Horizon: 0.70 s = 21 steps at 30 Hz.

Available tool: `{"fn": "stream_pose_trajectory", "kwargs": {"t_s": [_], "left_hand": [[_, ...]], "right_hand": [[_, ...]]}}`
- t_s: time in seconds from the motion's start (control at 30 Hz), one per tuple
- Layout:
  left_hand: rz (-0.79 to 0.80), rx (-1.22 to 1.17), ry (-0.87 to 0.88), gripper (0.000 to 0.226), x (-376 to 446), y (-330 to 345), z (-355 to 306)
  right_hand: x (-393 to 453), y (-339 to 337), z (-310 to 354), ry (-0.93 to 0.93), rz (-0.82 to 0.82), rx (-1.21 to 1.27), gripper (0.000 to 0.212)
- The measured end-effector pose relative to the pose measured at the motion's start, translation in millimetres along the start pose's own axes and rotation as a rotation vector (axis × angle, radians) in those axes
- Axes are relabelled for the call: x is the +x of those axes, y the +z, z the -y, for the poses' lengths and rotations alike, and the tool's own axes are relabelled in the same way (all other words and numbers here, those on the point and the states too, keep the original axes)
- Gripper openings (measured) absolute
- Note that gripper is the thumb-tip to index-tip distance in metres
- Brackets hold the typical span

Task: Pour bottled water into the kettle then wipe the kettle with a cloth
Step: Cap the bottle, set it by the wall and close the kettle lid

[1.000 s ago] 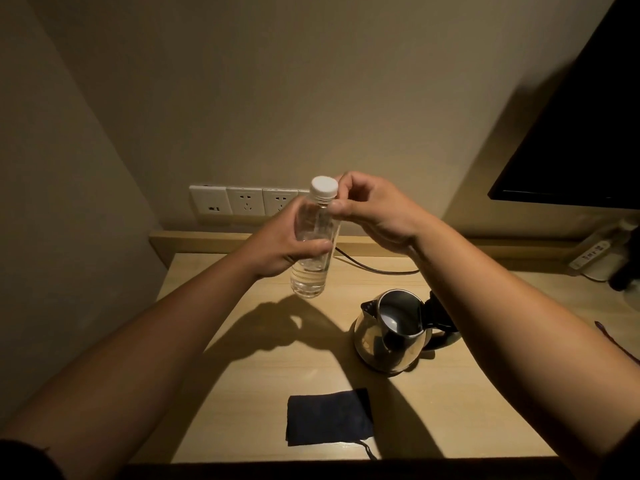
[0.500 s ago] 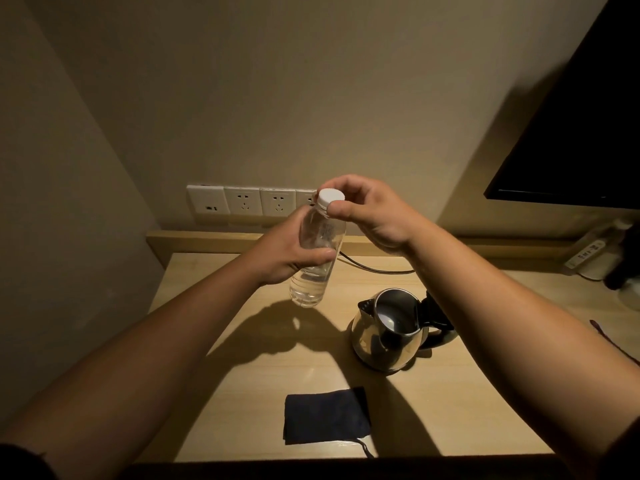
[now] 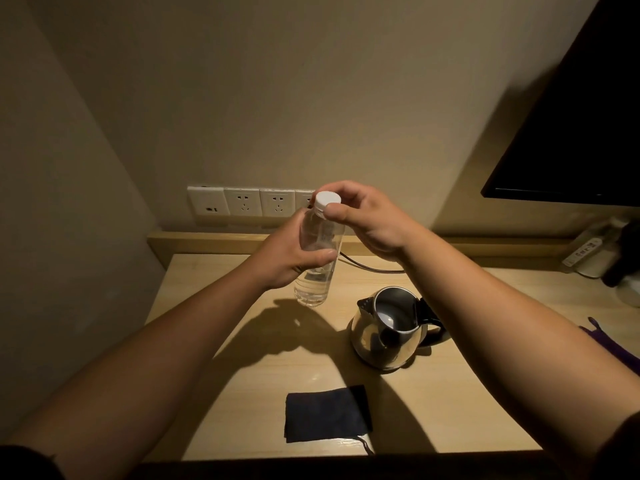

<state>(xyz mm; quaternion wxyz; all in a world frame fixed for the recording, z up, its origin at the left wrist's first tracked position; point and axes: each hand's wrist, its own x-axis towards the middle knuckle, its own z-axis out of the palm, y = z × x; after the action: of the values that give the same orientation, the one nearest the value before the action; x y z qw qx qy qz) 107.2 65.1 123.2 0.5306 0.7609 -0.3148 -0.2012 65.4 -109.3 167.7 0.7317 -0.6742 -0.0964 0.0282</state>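
A pale wooden desk (image 3: pixel 242 393) fills the lower half of the view, set into a corner of plain walls, and the kettle serves here as the landmark. Up and to the right of the kettle a dark screen (image 3: pixel 571 133) hangs on the wall. The steel kettle (image 3: pixel 388 336) stands upright on the desk with its lid open, its black handle turned to the right, and its inside showing. Up and to the left of the kettle, on the wall, runs a row of white sockets (image 3: pixel 242 201). In front of the kettle, near the desk's front edge, lies a dark folded cloth (image 3: pixel 327 414), flat and apart from it. Up and to the left of the kettle, held in the air above the desk, is a clear water bottle (image 3: pixel 317 258), nearly upright and partly full. The left hand (image 3: pixel 287 254) wraps its fingers and thumb round the middle of the bottle. The right hand (image 3: pixel 367 216) comes over the top, its thumb and curled fingers pinching the white cap (image 3: pixel 327 199), which sits on the bottle's neck. A dark cable (image 3: pixel 367 268) runs along the desk behind the kettle.
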Motion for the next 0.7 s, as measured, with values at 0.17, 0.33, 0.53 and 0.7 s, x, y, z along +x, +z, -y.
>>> {"fn": "stream_pose_trajectory", "kwargs": {"t_s": [0.17, 0.33, 0.53, 0.7], "left_hand": [[0.036, 0.042, -0.031, 0.088, -3, -3, 5], [0.109, -0.009, -0.019, 0.071, -9, 0, 4], [0.019, -0.034, -0.034, 0.086, -8, 5, 11], [-0.025, -0.028, -0.070, 0.081, -7, 8, 17]], "right_hand": [[-3, -1, 2, 0.038, 0.086, -0.026, 0.030], [-2, -5, 1, 0.089, 0.181, -0.003, 0.042], [-1, 1, -10, 0.064, 0.062, -0.006, 0.025], [-3, 5, -16, 0.035, 0.001, -0.014, 0.020]]}}
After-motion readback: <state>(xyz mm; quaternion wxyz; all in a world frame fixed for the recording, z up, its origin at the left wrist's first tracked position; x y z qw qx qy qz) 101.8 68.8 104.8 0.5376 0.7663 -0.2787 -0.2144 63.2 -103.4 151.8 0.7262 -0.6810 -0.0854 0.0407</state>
